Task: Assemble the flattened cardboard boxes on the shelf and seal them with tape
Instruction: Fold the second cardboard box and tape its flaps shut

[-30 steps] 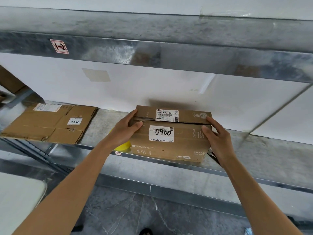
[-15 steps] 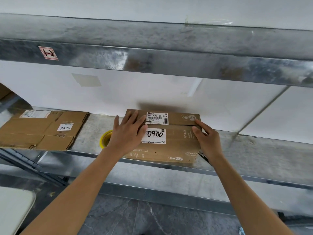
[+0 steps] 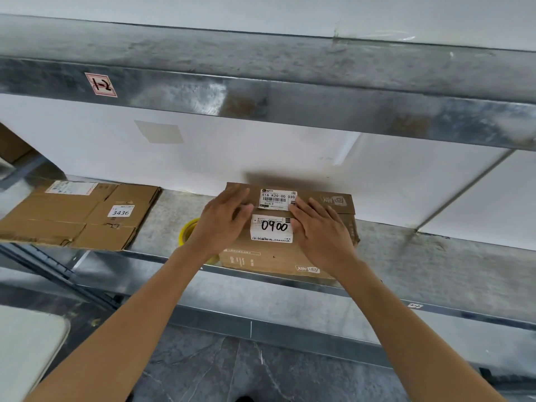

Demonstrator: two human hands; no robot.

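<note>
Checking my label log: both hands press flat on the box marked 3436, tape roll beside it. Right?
No: in the head view the left hand and right hand press flat on the box marked 0900, tape roll beside it; 3436 is on the flattened box.

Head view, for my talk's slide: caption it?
Left hand and right hand flat on the cardboard box on the shelf, yellow tape roll beside.

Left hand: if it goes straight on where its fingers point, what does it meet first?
The left hand lies flat on the box, fingers pointing away and rightward. Probably the barcode label on the far flap first, then the white wall.
</note>
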